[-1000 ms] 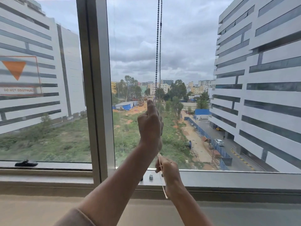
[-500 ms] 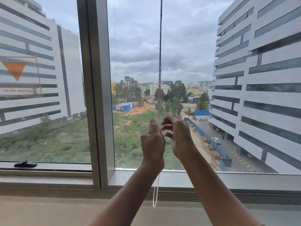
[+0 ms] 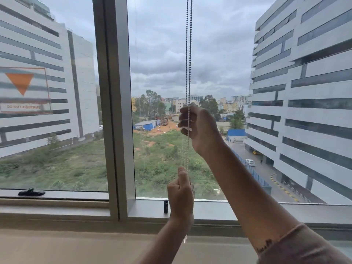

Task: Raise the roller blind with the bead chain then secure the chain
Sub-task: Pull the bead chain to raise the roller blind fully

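The right hand (image 3: 200, 128) has moved up, now fisted high on the chain (image 3: 188, 54); the left hand (image 3: 181, 195) has dropped low, closed on its tail. The hand-over-hand pull continues; securing likely waits.

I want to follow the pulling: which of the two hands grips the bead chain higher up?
The right hand, closed on the bead chain before the distant trees. The left hand holds it lower, near the sill.

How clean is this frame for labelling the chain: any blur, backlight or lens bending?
Head view: overcast daylight silhouettes the bead chain dark and sharp against the sky; below the right hand it smears pale with motion blur towards the left hand; the wide lens leans the outside buildings inward.
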### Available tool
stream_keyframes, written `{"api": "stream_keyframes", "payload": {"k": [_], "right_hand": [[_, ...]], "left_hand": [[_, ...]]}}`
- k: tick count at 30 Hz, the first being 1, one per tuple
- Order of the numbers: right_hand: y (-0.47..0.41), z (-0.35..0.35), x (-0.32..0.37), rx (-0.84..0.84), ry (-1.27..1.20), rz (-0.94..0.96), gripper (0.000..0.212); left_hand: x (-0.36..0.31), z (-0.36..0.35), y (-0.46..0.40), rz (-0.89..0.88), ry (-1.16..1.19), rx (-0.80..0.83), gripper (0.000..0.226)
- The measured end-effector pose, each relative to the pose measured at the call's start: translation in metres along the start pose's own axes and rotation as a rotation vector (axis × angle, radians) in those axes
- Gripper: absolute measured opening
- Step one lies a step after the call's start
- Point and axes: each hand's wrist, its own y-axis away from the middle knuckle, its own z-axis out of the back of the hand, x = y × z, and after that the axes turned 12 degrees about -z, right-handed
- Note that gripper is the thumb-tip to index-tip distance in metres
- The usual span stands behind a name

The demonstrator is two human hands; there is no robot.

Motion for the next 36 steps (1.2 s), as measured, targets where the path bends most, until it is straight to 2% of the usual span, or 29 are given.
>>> {"api": "stream_keyframes", "payload": {"k": [7,13,19,25,30,36], "right_hand": [[0.000,-0.018,0.029,0.039,-0.103,-0.026,0.033],[0.007,-0.019,0.028,-0.024,-0.179,-0.023,0.066],[0.013,-0.007,0.012,-0.035,-0.202,0.003,0.059],[0.020,0.001,0.003,-0.021,-0.215,0.064,0.057],[0.022,0.002,-0.009,-0.034,-0.226,0.075,0.057],[0.022,0.009,-0.031,-0.047,-0.226,0.025,0.053]], "left_hand": [[0.027,0.016,0.015,0.036,-0.087,-0.004,0.066],[0.037,0.020,0.024,0.043,-0.174,0.014,0.067],[0.050,0.030,0.030,0.081,-0.222,0.125,0.078],[0.053,0.038,0.028,0.201,-0.207,0.315,0.062],[0.037,0.035,0.005,0.185,-0.194,0.272,0.062],[-0.021,0.016,-0.051,0.026,-0.179,0.218,0.065]]}}
